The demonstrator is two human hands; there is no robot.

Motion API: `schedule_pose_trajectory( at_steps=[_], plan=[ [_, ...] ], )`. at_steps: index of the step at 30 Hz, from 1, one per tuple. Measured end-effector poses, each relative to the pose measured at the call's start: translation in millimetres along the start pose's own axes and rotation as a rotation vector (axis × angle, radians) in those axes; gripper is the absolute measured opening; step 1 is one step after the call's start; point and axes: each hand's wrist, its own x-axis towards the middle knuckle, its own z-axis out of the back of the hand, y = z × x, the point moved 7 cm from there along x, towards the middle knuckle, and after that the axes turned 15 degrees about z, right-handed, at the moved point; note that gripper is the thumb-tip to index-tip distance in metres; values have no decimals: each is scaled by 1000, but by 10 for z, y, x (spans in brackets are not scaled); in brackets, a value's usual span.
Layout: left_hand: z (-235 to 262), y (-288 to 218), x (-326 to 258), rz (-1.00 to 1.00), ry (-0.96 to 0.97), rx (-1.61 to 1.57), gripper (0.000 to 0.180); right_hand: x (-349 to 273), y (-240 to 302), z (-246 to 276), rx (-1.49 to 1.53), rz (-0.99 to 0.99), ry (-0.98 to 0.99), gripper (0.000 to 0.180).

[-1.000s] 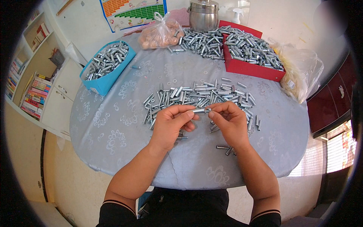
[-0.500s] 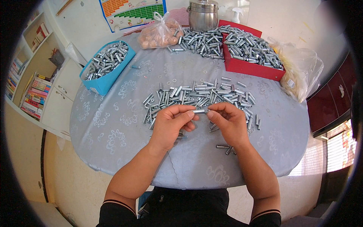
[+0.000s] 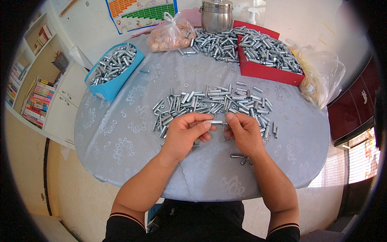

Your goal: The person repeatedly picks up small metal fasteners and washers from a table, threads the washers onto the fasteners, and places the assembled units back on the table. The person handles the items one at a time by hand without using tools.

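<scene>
Over the near edge of a pile of metal expansion bolts [image 3: 217, 100], my left hand [image 3: 183, 133] holds one expansion bolt [image 3: 215, 122] level between thumb and forefinger. Its shiny sleeve points right. At the bolt's right end, my right hand [image 3: 244, 133] is closed, thumb and fingers pressed together; any small part between them is hidden. Beneath my left hand a loose bolt [image 3: 196, 145] lies partly covered. Several bolts [image 3: 237, 155] lie beside my right wrist, partly hidden by it.
A blue box [image 3: 117, 86] full of bolts stands at the left. At the back are a tied plastic bag [image 3: 167, 36], a steel pot [image 3: 217, 18] and a heap of bolts [image 3: 213, 44]. A red box [image 3: 268, 75] of bolts and another plastic bag [image 3: 322, 78] stand at the right.
My right thumb has lifted and shifted right, and the fingers have moved off the sleeve slightly. More of the bolt shows between my hands, which have dipped a little.
</scene>
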Motion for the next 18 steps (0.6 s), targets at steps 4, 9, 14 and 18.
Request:
schedule_pose_trajectory(
  at_steps=[4, 9, 14, 18],
  plan=[
    [5, 3, 6, 12, 5, -17, 22, 22, 83, -12, 15, 92, -26, 28],
    [18, 3, 12, -1, 9, -43, 22, 11, 134, -60, 35, 238, 1, 21],
    [15, 3, 4, 13, -4, -28, 22, 10, 24, -3, 19, 89, 73, 19],
    [21, -6, 9, 7, -5, -39, 22, 26, 111, -38, 67, 240, -28, 21]
  ],
)
